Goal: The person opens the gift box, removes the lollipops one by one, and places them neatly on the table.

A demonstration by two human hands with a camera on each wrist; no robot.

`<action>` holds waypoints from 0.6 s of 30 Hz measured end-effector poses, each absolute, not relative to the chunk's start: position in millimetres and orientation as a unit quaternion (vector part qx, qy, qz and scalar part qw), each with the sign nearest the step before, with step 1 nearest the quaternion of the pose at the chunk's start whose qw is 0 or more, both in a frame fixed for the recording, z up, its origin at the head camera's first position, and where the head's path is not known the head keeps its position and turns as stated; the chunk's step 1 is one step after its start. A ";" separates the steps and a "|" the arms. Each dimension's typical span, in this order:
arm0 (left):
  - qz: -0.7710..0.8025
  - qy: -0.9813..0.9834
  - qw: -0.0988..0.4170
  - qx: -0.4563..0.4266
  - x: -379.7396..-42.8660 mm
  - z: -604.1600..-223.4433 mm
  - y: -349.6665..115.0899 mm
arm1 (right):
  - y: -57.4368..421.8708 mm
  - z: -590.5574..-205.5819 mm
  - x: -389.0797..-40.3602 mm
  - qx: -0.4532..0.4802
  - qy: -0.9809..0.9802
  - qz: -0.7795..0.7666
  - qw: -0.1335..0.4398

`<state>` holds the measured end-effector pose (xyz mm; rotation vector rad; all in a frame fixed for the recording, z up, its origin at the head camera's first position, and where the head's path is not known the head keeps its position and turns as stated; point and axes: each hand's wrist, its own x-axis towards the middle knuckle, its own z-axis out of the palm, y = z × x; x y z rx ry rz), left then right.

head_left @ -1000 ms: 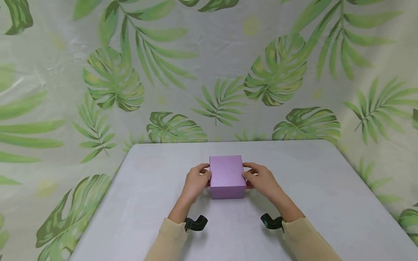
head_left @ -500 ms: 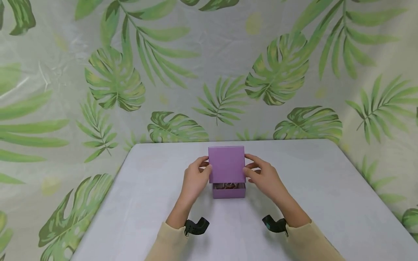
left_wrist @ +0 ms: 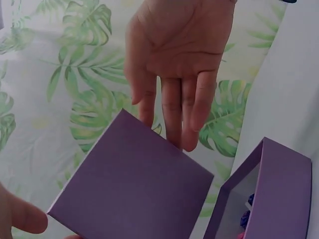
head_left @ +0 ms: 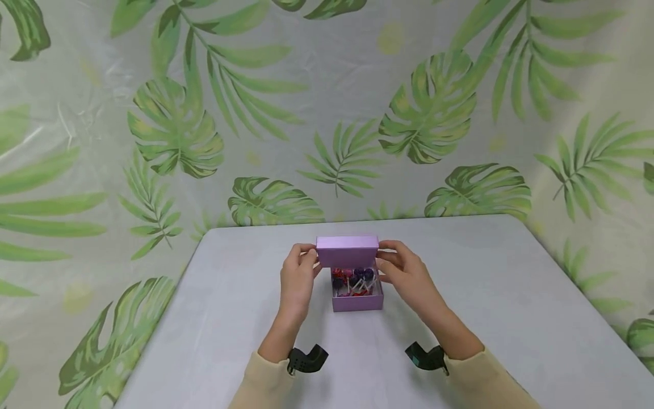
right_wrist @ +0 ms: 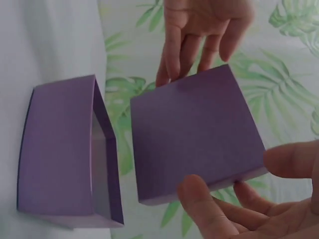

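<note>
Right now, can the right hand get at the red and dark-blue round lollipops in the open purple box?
Probably not without letting go: the right hand and left hand both hold the square purple lid. The lollipops show in the open box.

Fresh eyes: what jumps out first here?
Likely the purple, square, cardboard-looking lid, tilted between left hand and right hand. Next, below it in the head view, the matching open box on the white table, with red and dark round lollipops inside. Behind: a pale, leaf-printed backdrop.
</note>
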<state>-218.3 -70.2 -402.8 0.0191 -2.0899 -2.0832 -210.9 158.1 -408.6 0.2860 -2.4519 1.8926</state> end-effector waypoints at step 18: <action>-0.713 -0.682 0.140 0.084 -221.6 -419.7 -111.3 | 114.8 -414.3 -214.7 0.095 -0.730 0.676 -0.026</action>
